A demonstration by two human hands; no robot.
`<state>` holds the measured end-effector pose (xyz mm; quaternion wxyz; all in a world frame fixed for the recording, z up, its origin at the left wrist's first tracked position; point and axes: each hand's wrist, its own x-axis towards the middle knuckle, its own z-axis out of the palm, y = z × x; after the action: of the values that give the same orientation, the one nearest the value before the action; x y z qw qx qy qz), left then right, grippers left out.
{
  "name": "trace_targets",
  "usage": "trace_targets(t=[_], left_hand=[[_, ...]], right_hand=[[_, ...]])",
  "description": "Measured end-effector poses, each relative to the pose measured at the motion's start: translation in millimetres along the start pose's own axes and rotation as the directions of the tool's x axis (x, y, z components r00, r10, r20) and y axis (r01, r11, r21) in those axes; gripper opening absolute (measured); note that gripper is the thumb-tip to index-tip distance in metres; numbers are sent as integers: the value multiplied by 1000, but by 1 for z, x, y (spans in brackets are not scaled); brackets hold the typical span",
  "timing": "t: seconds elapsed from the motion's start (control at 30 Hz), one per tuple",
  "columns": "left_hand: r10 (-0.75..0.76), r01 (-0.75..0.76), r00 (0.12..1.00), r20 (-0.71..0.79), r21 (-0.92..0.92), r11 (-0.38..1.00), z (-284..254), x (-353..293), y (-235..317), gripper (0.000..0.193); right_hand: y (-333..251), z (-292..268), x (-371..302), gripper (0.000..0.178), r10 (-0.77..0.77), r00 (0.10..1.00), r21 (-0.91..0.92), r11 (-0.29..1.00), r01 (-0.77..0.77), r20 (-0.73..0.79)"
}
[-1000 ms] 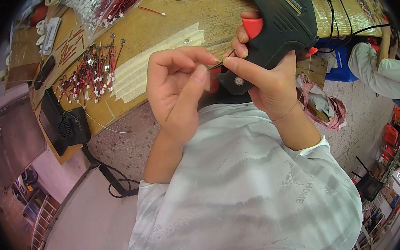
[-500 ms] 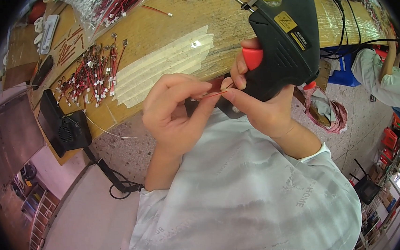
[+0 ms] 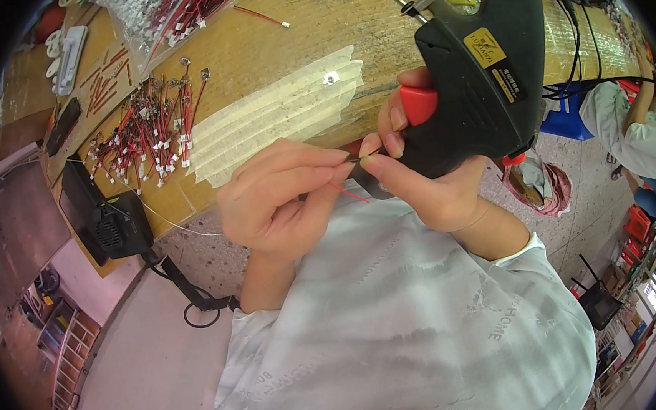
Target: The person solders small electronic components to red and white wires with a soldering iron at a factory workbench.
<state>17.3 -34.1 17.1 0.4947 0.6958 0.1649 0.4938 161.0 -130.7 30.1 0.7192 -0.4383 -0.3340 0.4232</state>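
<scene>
Yellow-brown wooden workbench (image 3: 291, 34) filling twelve o'clock, bare left hand (image 3: 278, 201) is pinching a thin red wire (image 3: 351, 193) at centre, right hand (image 3: 439, 196) is gripping a black pistol-shaped tool (image 3: 480, 77) toward two o'clock, apparently also nipping a dark strand (image 3: 356, 159).

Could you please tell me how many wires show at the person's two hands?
2: a red wire sticking out from the left hand, and a black wire between that hand and the right hand. Others may be hidden.
</scene>
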Motion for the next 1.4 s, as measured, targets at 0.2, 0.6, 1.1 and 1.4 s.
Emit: trace_targets(t=[0.2,0.6,1.1,1.4], left_hand=[[73,-64,997,-7,408,911,-17,6,-14,19],[11,14,997,-76,318,948,-29,2,-25,20],[23,-23,1000,4,399,917,-24,8,-26,22],[-3,-40,998,70,604,796,-14,9,-25,20]], right_hand=[[-9,-29,-4,60,150,988,63,987,-147,-41],[-18,-19,40,49,156,988,240,959,-151,-1],[-13,-16,52,49,185,983,173,969,-179,-16],[-26,-57,11,70,149,989,88,985,-146,-21]])
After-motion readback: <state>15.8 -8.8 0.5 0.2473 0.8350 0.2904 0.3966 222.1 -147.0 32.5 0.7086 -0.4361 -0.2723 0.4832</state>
